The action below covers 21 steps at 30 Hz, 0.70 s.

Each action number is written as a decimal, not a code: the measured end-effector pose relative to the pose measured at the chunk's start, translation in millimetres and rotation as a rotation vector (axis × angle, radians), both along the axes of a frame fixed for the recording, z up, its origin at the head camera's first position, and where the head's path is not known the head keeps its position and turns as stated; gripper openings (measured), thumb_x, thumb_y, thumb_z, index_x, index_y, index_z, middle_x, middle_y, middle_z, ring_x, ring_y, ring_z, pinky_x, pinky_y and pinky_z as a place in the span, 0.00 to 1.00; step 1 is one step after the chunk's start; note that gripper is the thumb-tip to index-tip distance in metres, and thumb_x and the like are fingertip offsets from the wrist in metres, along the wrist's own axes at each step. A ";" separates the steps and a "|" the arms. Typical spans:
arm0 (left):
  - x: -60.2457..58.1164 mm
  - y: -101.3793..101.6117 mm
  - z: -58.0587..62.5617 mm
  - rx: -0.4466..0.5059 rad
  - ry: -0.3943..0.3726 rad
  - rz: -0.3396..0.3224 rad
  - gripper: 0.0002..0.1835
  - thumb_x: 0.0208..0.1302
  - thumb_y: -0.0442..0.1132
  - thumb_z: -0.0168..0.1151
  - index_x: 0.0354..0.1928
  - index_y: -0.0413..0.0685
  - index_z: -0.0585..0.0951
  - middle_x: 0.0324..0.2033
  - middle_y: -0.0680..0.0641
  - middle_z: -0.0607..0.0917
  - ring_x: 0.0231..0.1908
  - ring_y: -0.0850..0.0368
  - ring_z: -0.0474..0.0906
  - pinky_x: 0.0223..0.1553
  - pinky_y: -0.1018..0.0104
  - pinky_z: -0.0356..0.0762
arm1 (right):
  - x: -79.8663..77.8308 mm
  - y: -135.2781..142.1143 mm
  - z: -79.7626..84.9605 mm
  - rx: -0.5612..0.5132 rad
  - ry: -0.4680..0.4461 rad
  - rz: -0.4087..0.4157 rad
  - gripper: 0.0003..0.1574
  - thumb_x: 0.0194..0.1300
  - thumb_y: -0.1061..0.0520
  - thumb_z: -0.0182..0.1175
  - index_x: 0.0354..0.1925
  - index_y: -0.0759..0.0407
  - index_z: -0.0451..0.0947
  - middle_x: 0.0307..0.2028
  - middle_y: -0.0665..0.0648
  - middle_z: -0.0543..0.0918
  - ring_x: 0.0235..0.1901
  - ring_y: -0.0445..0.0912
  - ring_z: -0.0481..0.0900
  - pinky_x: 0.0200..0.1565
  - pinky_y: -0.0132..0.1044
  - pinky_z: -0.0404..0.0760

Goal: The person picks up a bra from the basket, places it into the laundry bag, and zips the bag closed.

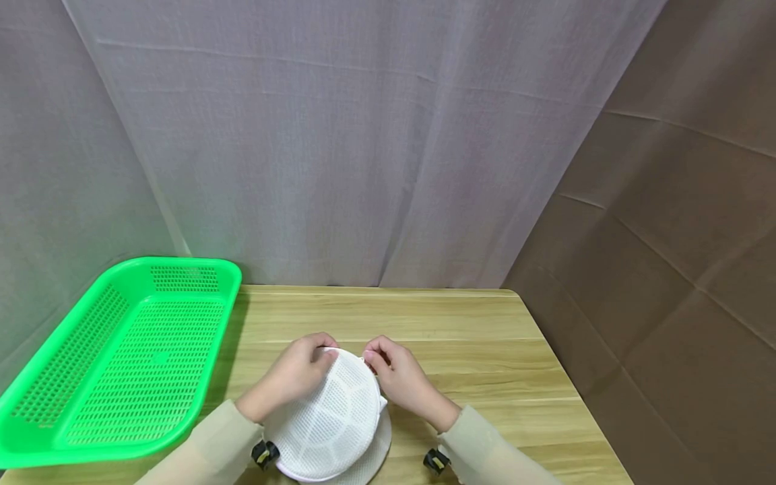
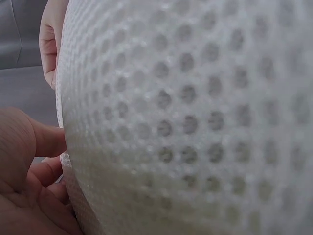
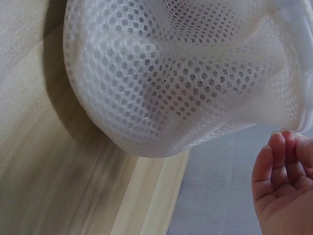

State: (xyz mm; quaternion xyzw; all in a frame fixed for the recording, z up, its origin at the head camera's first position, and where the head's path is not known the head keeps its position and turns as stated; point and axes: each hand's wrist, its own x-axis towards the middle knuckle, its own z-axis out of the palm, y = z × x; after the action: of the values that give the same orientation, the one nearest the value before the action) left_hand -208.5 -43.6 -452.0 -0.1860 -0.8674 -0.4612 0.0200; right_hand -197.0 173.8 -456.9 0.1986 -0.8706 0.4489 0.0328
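Observation:
A round white mesh laundry bag (image 1: pixel 339 421) is held up off the table's near part, its flat panelled face toward the head camera. My left hand (image 1: pixel 306 369) pinches its upper left rim, thumb on the near face. At the upper right rim my right hand (image 1: pixel 397 374) pinches the edge between thumb and fingers. What exactly lies between those fingertips is too small to tell. In the right wrist view the bag's mesh side (image 3: pixel 171 83) sags in folds, with a smooth band (image 3: pixel 298 63) along its rim. Close mesh (image 2: pixel 186 107) fills most of the left wrist view.
A green perforated plastic basket (image 1: pixel 233 296) stands on the left of the wooden table (image 1: pixel 485 337). Grey cloth (image 1: pixel 333 168) hangs behind the table, and brown cloth (image 1: pixel 667 269) hangs along the right side.

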 end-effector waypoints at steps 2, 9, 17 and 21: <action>-0.8 -0.9 -1.5 -0.003 -0.002 0.012 0.02 0.65 0.35 0.61 0.34 0.49 0.81 0.31 0.54 0.81 0.35 0.58 0.75 0.41 0.56 0.74 | 0.5 0.3 0.4 -0.001 -0.002 -0.002 0.08 0.73 0.53 0.53 0.37 0.52 0.76 0.27 0.45 0.77 0.29 0.40 0.75 0.32 0.34 0.77; -2.0 -3.4 -3.6 0.003 0.000 0.038 0.03 0.65 0.35 0.61 0.34 0.51 0.81 0.30 0.55 0.81 0.34 0.58 0.75 0.41 0.57 0.74 | 1.4 1.3 1.5 -0.003 -0.003 0.005 0.08 0.73 0.53 0.53 0.36 0.51 0.76 0.28 0.45 0.77 0.29 0.39 0.76 0.33 0.35 0.78; -4.7 -8.6 -5.0 0.002 0.005 0.102 0.05 0.64 0.34 0.60 0.31 0.52 0.80 0.29 0.54 0.81 0.33 0.57 0.75 0.41 0.57 0.73 | 1.8 3.3 1.9 -0.004 -0.013 0.001 0.07 0.73 0.54 0.52 0.36 0.52 0.76 0.28 0.49 0.77 0.30 0.41 0.76 0.34 0.35 0.79; -5.3 -9.7 -6.2 -0.002 0.010 0.108 0.05 0.64 0.34 0.61 0.31 0.52 0.80 0.29 0.54 0.81 0.33 0.57 0.75 0.41 0.56 0.73 | 1.7 3.7 2.4 -0.004 -0.015 -0.001 0.08 0.73 0.54 0.52 0.36 0.52 0.76 0.28 0.51 0.78 0.30 0.43 0.77 0.35 0.35 0.79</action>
State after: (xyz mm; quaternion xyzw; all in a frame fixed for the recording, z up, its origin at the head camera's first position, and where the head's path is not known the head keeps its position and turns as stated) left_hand -213.8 -53.4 -458.2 -0.1414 -0.8764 -0.4577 0.0490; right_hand -195.3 177.6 -454.5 0.1949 -0.8701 0.4519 0.0269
